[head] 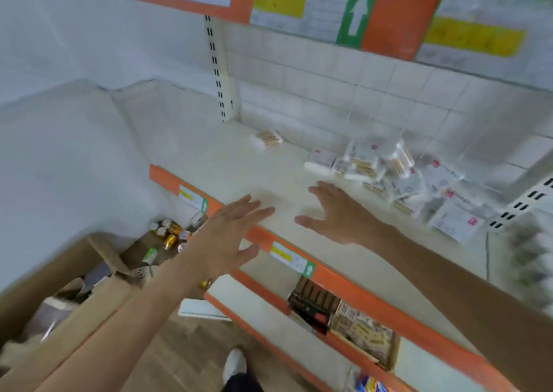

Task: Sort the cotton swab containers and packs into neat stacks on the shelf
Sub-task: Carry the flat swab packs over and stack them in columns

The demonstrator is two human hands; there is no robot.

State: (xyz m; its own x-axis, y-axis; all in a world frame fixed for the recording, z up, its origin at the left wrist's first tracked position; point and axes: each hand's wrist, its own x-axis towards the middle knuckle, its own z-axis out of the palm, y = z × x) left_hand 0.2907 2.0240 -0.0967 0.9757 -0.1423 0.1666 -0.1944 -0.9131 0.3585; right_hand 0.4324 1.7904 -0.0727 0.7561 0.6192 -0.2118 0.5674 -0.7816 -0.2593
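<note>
A loose heap of cotton swab packs point(398, 179) lies on the cream shelf point(227, 164), toward its right side, with white labelled packs point(454, 221) spilling to the front right. One single swab pack point(269, 139) lies apart near the back wall. My left hand point(230, 230) hovers over the shelf's orange front edge, fingers straight and empty. My right hand point(338, 212) is spread flat above the shelf, just in front of the heap, holding nothing. The picture is blurred by motion.
A cardboard box point(98, 275) with cans and small goods stands at the lower left. Below, a lower shelf holds boxed goods point(359, 329). A slotted upright point(217, 68) rises at the back. A clear divider point(449, 140) stands behind the heap.
</note>
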